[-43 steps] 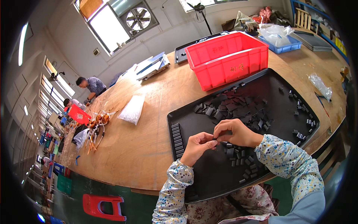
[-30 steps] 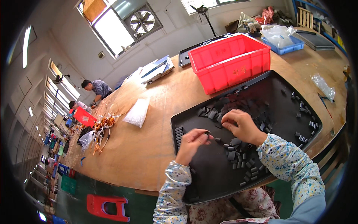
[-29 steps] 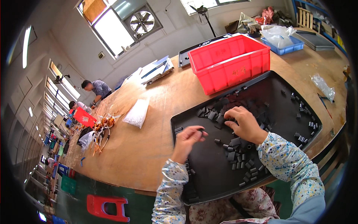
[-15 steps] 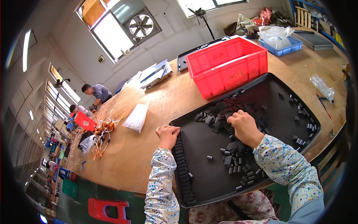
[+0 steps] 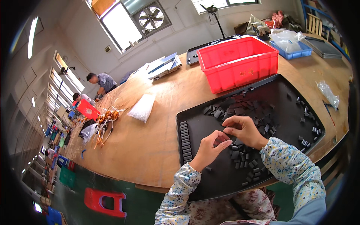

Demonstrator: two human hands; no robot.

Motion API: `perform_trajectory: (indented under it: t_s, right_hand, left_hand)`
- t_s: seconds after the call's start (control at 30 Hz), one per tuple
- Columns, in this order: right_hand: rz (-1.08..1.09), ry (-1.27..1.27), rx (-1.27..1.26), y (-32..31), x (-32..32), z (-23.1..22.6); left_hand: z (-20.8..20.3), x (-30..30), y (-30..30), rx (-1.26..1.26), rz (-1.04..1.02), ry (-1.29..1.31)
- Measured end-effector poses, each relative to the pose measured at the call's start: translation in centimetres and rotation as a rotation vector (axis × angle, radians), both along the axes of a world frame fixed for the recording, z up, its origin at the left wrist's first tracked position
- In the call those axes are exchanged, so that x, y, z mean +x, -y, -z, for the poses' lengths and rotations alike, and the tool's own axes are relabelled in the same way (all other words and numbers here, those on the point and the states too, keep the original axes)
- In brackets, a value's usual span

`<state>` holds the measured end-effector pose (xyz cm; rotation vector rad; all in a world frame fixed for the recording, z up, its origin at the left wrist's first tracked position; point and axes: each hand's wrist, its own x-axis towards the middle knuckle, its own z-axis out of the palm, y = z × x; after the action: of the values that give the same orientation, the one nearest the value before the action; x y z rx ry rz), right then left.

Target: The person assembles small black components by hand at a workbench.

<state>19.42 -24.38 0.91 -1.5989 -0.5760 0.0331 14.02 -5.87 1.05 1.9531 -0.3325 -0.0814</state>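
Note:
My left hand [image 5: 210, 149] and my right hand [image 5: 245, 131] are close together over a large black tray [image 5: 205, 129]. The fingers of both are drawn in toward the thumbs, and whatever they hold is too small to make out. Down the tray's left side runs a neat row of short black blocks [image 5: 185, 139], partly hidden by my left hand and sleeve. Flat dark pieces [image 5: 249, 107] lie heaped beyond my right hand. Short black tubes [image 5: 247, 164] are scattered nearer to me, below my hands.
A red plastic crate [image 5: 240, 73] stands against the tray's far edge. Behind it are another black tray [image 5: 193, 52] and a blue basket [image 5: 298, 54] holding clear bags. A white bag [image 5: 142, 108] lies on the wooden table to the left. Two people work at its far left end.
My left hand has left the far end of the row and come right, toward my right hand. My right hand has risen off the pile slightly. The view has shifted a little.

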Motion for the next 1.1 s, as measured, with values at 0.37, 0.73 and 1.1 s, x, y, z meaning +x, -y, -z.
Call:
perform_trajectory:
  t_s: [0.37,0.73,1.1]
  right_hand:
    - [-0.087,0.168,-0.017,-1.9,-2.7,1.0]
    - [0.004,0.778,-0.385,-2.4,-4.3,0.3]
    - [-0.786,0.869,-0.416,-4.0,-8.3,2.5]
  left_hand:
    - [2.6,-1.1,-1.8,-0.278,0.027,0.015]
    - [2.2,-0.8,-4.0,-0.557,-0.027,-0.058]
    - [1.6,-1.2,-2.7,-0.490,-0.053,-0.060]
